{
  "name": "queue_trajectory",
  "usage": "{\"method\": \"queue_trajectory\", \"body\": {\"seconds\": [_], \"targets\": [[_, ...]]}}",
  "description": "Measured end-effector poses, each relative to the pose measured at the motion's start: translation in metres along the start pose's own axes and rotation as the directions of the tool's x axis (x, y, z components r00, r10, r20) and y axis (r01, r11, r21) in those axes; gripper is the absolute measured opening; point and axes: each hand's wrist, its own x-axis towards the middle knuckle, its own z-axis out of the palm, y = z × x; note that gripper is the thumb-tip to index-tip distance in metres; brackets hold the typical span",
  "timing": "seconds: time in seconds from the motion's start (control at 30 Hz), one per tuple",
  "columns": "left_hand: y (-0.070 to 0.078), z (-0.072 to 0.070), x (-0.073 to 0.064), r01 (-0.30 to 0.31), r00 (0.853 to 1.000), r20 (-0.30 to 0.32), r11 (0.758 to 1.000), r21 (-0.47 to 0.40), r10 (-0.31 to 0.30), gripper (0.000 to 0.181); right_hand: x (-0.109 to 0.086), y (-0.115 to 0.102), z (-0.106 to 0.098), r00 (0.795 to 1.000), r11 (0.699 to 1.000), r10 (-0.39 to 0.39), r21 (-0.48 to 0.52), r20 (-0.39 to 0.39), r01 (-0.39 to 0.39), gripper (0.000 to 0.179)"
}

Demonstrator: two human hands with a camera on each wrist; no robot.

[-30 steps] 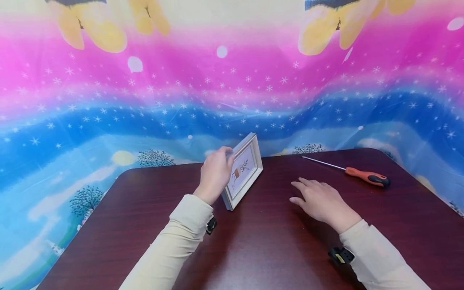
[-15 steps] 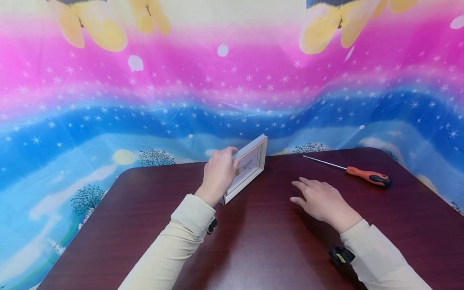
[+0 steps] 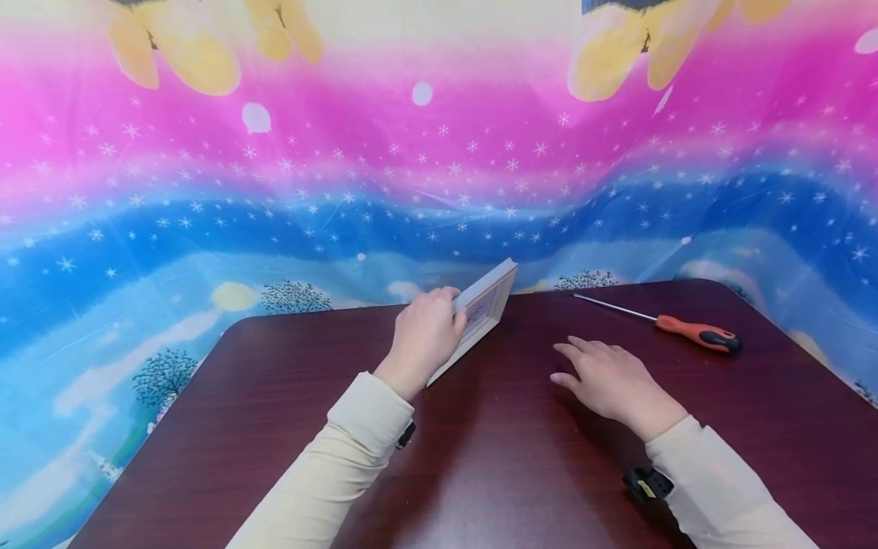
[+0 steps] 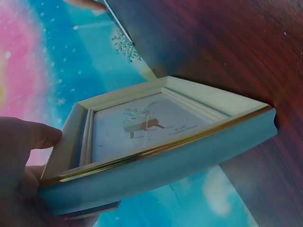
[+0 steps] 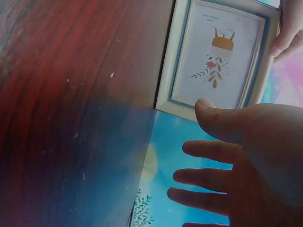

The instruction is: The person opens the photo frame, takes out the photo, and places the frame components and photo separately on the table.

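Inspector: What did you record from your remote post, largest item first?

Operator: I noted a printed backdrop [image 3: 439,152], pink over blue with snowflakes, behind a dark red-brown table [image 3: 274,366]. Pale sleeves [image 3: 373,427] covered both forearms reaching over it.

Inspector: The item being handled?

Operator: A white picture frame [image 3: 491,299] stood on a long edge over the table's far half, its face turned toward the right. I could not tell whether that whole edge bore on the surface. Inside I saw a print [image 5: 220,52] of a brown legged seat with leafy sprigs.

Inspector: Condition of the hands?

Operator: The left hand [image 3: 425,328] grasped the frame's upper edge, thumb in front, fingers behind. The right hand [image 3: 610,381] held nothing, fingers spread, apart from the frame; I could not tell whether it touched the table.

Inspector: Remaining items?

Operator: An orange-and-black-handled screwdriver [image 3: 668,323] lay beyond the right hand, tip pointing left and away. Each wrist carried a small black device [image 3: 647,484].
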Motion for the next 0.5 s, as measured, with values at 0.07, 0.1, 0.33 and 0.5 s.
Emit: {"method": "queue_trajectory", "body": {"seconds": [0.07,0.1,0.33,0.5], "targets": [[0.003,0.001,-0.002,-0.021,1.000,-0.009,1.000,0.009,0.021,0.034,0.000,0.000,0.000,1.000,1.000,0.002,0.002,0.003,-0.002,0.054],[0.004,0.002,-0.003,-0.031,0.999,-0.016,0.999,0.014,0.032,0.033,0.000,0.001,-0.001,1.000,1.000,0.003,0.004,0.005,-0.003,0.054],[0.014,0.007,-0.012,-0.072,0.997,-0.039,0.997,-0.018,0.071,0.029,-0.002,0.003,-0.001,1.000,1.000,0.008,0.019,0.014,-0.008,0.054],[0.021,0.012,-0.019,-0.112,0.992,-0.062,0.994,-0.013,0.111,0.028,-0.003,0.006,-0.003,1.000,1.000,0.010,0.026,0.021,-0.011,0.054]]}}
